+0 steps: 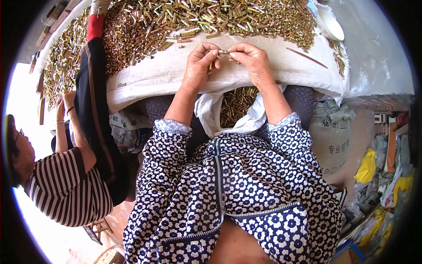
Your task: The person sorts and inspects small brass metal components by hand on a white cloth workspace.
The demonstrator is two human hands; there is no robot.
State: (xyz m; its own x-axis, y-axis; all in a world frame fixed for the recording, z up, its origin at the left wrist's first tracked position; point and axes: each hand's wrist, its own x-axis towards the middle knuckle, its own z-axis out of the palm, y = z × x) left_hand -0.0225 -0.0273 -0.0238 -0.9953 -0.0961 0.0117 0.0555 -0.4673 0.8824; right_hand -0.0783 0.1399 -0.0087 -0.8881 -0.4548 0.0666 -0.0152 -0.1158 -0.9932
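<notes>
Room along the near cloth (149,78); heaped metal parts (237,20) and a stick (307,58) obstruct

A small, shiny metal piece (223,52), silvery with a golden tint and roughly cylindrical, lies nearly level between the fingertips of the left hand (198,66) and right hand (253,64), its fine detail too small to tell. A yellowish metal piece (210,66) shows beneath the left fingers, tilted, partly hidden.

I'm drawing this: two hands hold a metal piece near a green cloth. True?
The cloth isn't green: the head view shows it is white. The left hand and right hand do hold a metal piece near it.
</notes>
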